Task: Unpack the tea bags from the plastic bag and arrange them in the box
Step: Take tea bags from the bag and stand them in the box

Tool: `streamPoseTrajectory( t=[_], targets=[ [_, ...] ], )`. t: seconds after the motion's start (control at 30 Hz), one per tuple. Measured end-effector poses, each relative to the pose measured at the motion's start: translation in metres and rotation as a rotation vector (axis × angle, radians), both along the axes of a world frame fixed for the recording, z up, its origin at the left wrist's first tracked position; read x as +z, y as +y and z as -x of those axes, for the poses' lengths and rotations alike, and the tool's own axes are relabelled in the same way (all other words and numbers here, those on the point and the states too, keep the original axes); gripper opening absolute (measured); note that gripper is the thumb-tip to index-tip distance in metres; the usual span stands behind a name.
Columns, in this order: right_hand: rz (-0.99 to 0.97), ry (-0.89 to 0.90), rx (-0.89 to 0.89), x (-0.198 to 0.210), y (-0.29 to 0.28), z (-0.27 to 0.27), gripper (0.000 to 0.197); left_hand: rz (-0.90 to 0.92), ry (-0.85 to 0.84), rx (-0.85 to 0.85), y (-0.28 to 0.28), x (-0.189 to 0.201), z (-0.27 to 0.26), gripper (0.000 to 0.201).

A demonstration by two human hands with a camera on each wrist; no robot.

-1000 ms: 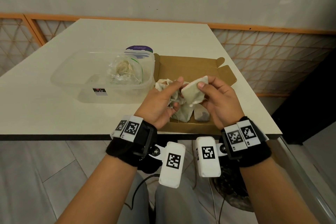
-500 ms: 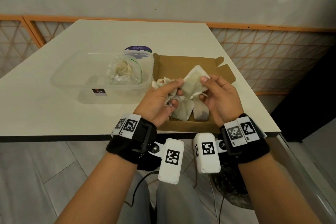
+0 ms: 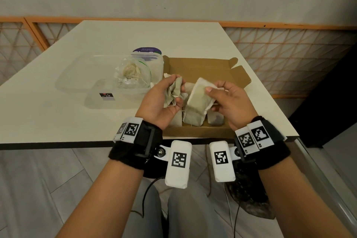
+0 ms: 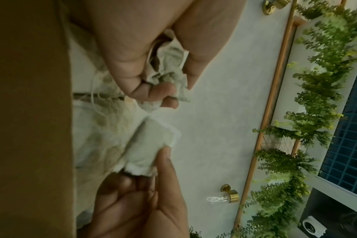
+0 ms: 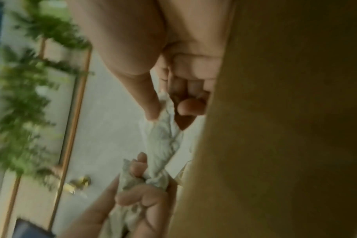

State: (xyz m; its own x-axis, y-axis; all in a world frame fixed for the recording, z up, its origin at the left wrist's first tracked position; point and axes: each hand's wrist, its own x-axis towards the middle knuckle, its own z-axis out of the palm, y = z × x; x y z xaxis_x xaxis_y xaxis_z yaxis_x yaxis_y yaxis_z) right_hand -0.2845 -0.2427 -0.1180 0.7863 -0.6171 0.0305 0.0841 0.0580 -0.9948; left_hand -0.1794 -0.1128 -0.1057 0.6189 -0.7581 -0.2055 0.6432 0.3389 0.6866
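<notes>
Over the open cardboard box (image 3: 201,65) at the near edge of the tabletop (image 3: 58,110), the left hand (image 3: 160,102) curls around a crumpled bunch of tea bags (image 3: 173,92), while the right hand (image 3: 228,102) pinches a single flat tea bag (image 3: 199,96) between thumb and fingers. More tea bags lie in the box beneath the hands. The plastic bag (image 3: 131,73), with some tea bags inside, sits in a clear container (image 3: 77,83) just left of the box.
</notes>
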Motion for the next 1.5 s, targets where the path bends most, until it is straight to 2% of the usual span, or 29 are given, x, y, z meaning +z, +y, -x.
streamPoseTrajectory(
  t=[0.07, 0.17, 0.3, 0.47, 0.57, 0.6, 0.67, 0.77, 0.83, 0.9, 1.03, 1.13, 1.3, 1.33, 1.43, 1.5],
  targets=[
    [0.117, 0.142, 0.123, 0.0, 0.0, 0.001, 0.014, 0.003, -0.01, 0.02, 0.001, -0.001, -0.001, 0.02],
    [0.158, 0.239, 0.23, 0.0, 0.003, 0.001, 0.012, 0.007, -0.028, 0.031, 0.001, -0.002, -0.001, 0.021],
    [0.298, 0.319, 0.153, -0.005, 0.006, -0.002, 0.012, 0.008, -0.037, 0.029, 0.001, -0.004, -0.001, 0.02],
    [0.308, 0.32, 0.049, -0.002, 0.007, 0.001, 0.012, -0.005, -0.03, 0.008, -0.001, -0.007, -0.003, 0.016],
    [0.507, 0.266, -0.065, 0.015, 0.003, 0.006, 0.014, 0.014, -0.022, 0.001, 0.0, -0.006, -0.003, 0.016],
    [0.561, 0.264, -0.048, 0.025, 0.002, 0.009, 0.012, 0.023, -0.024, 0.003, 0.0, -0.006, -0.003, 0.017],
    [0.693, 0.373, 0.121, 0.044, 0.004, 0.014, 0.013, 0.035, -0.028, 0.009, 0.001, -0.005, -0.003, 0.018],
    [0.905, 0.679, 0.456, 0.057, 0.011, 0.017, 0.019, 0.034, -0.032, 0.006, 0.001, -0.006, -0.003, 0.017],
    [1.036, 0.787, 0.581, 0.054, 0.017, 0.017, 0.023, 0.027, -0.027, 0.013, 0.0, -0.006, -0.003, 0.017],
    [1.116, 0.809, 0.633, 0.047, 0.022, 0.015, 0.028, 0.026, -0.02, 0.018, 0.0, -0.005, -0.003, 0.018],
    [1.104, 0.814, 0.633, 0.038, 0.024, 0.007, 0.03, 0.007, -0.018, 0.017, 0.001, -0.004, -0.003, 0.018],
    [1.094, 0.794, 0.601, 0.047, 0.022, 0.002, 0.026, 0.022, 0.003, -0.002, 0.001, -0.003, -0.003, 0.019],
    [0.863, 0.439, 0.314, 0.068, 0.021, -0.007, 0.012, 0.086, 0.12, -0.037, 0.001, 0.003, 0.002, 0.029],
    [0.823, 0.392, 0.26, 0.065, 0.024, -0.01, 0.015, 0.089, 0.122, -0.055, 0.0, 0.003, 0.004, 0.032],
    [0.777, 0.38, 0.152, 0.05, 0.03, -0.017, 0.031, 0.046, 0.084, -0.082, -0.004, 0.001, 0.009, 0.032],
    [0.723, 0.357, 0.105, 0.041, 0.028, -0.019, 0.023, 0.019, 0.064, -0.099, -0.004, -0.001, 0.01, 0.035]
  ],
)
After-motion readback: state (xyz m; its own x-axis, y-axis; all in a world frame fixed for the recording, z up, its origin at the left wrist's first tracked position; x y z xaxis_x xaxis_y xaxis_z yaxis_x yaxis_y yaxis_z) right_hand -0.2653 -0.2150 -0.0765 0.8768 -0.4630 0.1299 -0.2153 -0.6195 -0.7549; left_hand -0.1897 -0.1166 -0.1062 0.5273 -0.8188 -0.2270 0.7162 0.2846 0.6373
